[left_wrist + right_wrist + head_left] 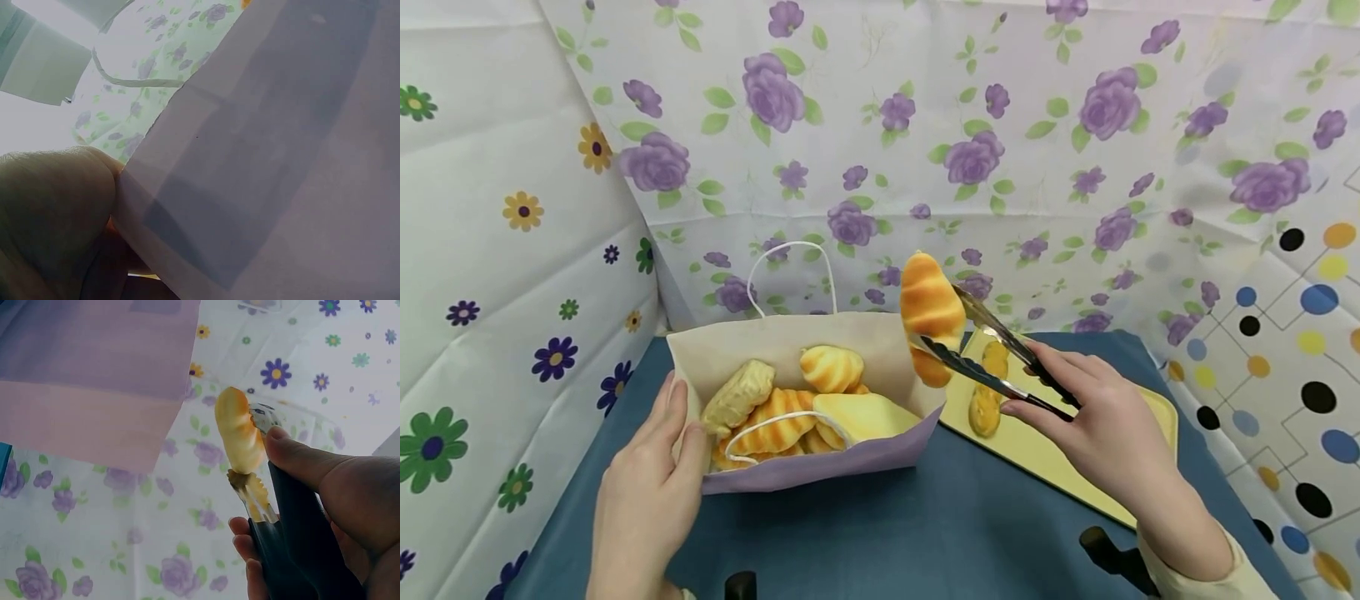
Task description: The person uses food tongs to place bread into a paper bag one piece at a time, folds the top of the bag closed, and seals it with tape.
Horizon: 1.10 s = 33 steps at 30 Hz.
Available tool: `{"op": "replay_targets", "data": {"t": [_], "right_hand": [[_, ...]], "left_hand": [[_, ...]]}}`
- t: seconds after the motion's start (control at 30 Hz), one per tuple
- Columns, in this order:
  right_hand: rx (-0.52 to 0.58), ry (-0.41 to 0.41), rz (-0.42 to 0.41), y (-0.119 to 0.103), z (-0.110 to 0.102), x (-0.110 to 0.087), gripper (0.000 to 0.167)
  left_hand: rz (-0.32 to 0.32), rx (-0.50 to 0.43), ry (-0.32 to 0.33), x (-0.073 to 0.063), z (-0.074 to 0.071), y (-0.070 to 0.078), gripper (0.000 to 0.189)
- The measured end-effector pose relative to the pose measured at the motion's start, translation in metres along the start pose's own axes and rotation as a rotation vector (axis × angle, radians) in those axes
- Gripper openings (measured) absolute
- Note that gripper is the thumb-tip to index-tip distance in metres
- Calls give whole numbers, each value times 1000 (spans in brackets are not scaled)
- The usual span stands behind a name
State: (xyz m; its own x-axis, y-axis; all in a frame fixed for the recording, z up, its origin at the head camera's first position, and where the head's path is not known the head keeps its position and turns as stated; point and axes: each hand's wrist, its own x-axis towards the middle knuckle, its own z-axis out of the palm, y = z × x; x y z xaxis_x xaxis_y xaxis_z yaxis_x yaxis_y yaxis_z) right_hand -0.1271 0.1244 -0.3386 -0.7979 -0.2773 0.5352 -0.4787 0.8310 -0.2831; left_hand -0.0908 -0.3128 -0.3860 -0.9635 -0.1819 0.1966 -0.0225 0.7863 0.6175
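My right hand (1101, 421) grips a pair of black-handled metal tongs (992, 379). Between the tongs' tips is a striped toy bread roll (931, 304), held upright off the table at the bag's right edge; the right wrist view also shows this bread roll (239, 431). With thumb and fingers, my left hand (651, 483) holds the left edge of a purple paper bag (820, 473). Several breads fill the bag, among them a knobbly bread (737, 396), a striped croissant (784, 412), a small ridged roll (832, 368) and a pale yellow piece (861, 414).
A yellow tray (1060, 462) lies at the right, partly behind my right hand, with a long twisted bread (987, 404) on it. One white bag handle (792, 245) stands up at the back; the other hangs over the breads. Flowered cloth (880, 142) lines the back.
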Motion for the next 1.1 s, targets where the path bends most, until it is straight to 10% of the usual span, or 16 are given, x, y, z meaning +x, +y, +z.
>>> {"op": "replay_targets", "data": {"t": [0.27,1.1], "right_hand": [[-23,-30,-126,-6,7,10,79],[-5,-32,-21,-1,15,4,81]], "left_hand": [[-3,7,-9,0,0,0,61],[-29,20,-16,1,0,3,62]]}}
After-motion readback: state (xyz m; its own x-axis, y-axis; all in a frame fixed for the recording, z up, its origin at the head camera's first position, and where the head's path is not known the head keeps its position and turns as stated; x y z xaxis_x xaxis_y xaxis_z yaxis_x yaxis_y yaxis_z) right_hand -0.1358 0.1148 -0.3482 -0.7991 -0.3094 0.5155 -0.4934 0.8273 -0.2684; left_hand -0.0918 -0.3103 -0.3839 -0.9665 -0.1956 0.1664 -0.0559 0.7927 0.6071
